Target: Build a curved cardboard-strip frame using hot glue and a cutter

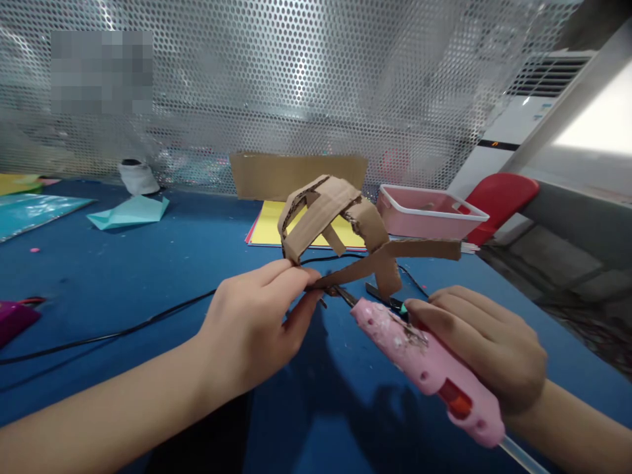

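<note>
A frame of bent, joined cardboard strips (323,214) is held up above the blue table, one long strip sticking out to the right. My left hand (261,319) pinches its lower left edge between thumb and fingers. In my right hand (486,345) is a pink hot glue gun (424,368), tilted with its nozzle up and to the left. The nozzle tip meets or nearly meets the cardboard close to my left fingertips. A clear glue stick (523,455) pokes out of the gun's rear end.
Yellow paper sheets (271,220) lie behind the cardboard, beside a pink basket (427,214) with a white rim. A cardboard piece (296,176) stands at the back. A black cable (123,332) crosses the blue table (162,270). Folded teal paper (129,212) lies left.
</note>
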A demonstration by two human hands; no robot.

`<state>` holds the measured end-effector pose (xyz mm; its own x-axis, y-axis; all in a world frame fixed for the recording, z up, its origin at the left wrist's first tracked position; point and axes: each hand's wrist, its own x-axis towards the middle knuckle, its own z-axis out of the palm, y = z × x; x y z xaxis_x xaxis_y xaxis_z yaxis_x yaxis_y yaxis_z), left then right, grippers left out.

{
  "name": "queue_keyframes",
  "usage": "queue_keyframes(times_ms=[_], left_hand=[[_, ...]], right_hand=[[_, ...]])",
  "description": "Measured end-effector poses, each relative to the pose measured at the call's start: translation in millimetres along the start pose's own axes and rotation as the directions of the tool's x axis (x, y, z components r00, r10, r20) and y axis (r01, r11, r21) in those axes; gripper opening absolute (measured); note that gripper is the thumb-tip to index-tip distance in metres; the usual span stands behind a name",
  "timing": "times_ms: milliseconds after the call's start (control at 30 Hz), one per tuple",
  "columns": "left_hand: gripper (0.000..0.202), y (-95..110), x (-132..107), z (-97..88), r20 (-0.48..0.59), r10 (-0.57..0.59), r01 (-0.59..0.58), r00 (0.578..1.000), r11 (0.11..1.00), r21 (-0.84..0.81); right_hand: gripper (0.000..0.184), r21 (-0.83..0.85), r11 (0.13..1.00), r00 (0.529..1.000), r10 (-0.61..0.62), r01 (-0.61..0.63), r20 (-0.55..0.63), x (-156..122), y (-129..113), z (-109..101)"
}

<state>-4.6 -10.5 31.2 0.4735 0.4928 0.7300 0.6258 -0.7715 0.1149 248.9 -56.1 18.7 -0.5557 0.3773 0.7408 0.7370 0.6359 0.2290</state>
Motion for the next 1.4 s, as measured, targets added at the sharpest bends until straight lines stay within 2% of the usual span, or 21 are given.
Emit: queue_keyframes(times_ms=[133,267,367,500,567,633,667,733,833,933,1000,1067,1133,1167,1233,1300,1333,1367,1400], left_hand=[[0.013,-2,4,-0.1,0.013,-0.032,0.032,0.999,0.999,-0.021],[0.014,-16,11,-0.7,0.051,-0.073,0.075,0.996,0.996,-0.041],[0.013,-28,17,-2.2,0.062,-0.177,0.181,0.982,0.981,-0.067],[0.015,-36,20,-4.2,0.078,-0.314,0.321,0.946,0.94,-0.112],[0.017,-36,19,-3.8,0.091,-0.338,0.348,0.937,0.929,-0.127],[0.02,-35,18,-2.5,0.096,-0.341,0.352,0.935,0.927,-0.128],[0.02,-34,18,-1.6,0.099,-0.339,0.35,0.936,0.928,-0.128],[0.02,-34,17,-0.2,0.103,-0.332,0.344,0.938,0.93,-0.131],[0.02,-33,17,0.7,0.101,-0.323,0.335,0.941,0.932,-0.14],[0.019,-31,18,0.3,0.095,-0.323,0.334,0.942,0.931,-0.146],[0.017,-29,18,0.0,0.098,-0.321,0.333,0.942,0.931,-0.153],[0.016,-26,19,-0.5,0.104,-0.313,0.326,0.944,0.931,-0.164],[0.016,-23,19,-1.4,0.117,-0.315,0.332,0.942,0.924,-0.191],[0.016,-21,19,-2.0,0.132,-0.323,0.345,0.937,0.914,-0.215],[0.016,-16,20,-3.3,0.18,-0.351,0.389,0.919,0.881,-0.268],[0.018,-11,19,-4.5,0.239,-0.373,0.435,0.897,0.843,-0.316],[0.018,-9,18,-5.0,0.254,-0.378,0.448,0.89,0.83,-0.332],[0.018,-6,17,-5.4,0.25,-0.379,0.448,0.891,0.827,-0.34],[0.017,-5,15,-5.7,0.23,-0.372,0.433,0.899,0.834,-0.343]], right_hand=[[0.014,-0.056,0.998,1.0,-0.024,0.024,-0.003,-1,3,-1],[0.015,-0.149,0.978,0.989,-0.148,0.147,0.006,5,28,-12],[0.018,-0.185,0.946,0.962,-0.273,0.266,-0.013,5,66,-25],[0.019,-0.185,0.946,0.963,-0.251,0.265,0.098,-13,134,-30],[0.021,-0.083,0.976,0.959,-0.179,0.201,0.219,-29,164,-27],[0.023,0.004,0.999,0.949,-0.038,0.039,0.314,-47,184,-25],[0.025,0.035,0.999,0.928,0.016,-0.031,0.372,-56,189,-24],[0.028,0.078,0.99,0.88,0.065,-0.115,0.471,-70,192,-23],[0.036,0.092,0.989,0.804,0.042,-0.119,0.593,-85,188,-21],[0.045,0.079,0.994,0.778,0.011,-0.078,0.629,-94,194,-20],[0.048,0.086,0.993,0.795,0.008,-0.076,0.607,-93,204,-22],[0.047,0.108,0.986,0.817,0.043,-0.128,0.574,-83,211,-25],[0.041,0.134,0.97,0.852,0.109,-0.205,0.511,-62,203,-29],[0.036,0.136,0.962,0.875,0.151,-0.237,0.46,-48,191,-30],[0.022,0.106,0.96,0.946,0.232,-0.26,0.228,-16,153,-30],[0.007,0.155,0.941,0.954,0.295,-0.301,0.058,14,102,-26],[0.006,0.248,0.903,0.936,0.342,-0.35,0.079,26,76,-23],[0.01,0.367,0.828,0.905,0.392,-0.424,0.162,36,52,-19],[0.013,0.468,0.746,0.881,0.394,-0.474,0.263,43,30,-14]])
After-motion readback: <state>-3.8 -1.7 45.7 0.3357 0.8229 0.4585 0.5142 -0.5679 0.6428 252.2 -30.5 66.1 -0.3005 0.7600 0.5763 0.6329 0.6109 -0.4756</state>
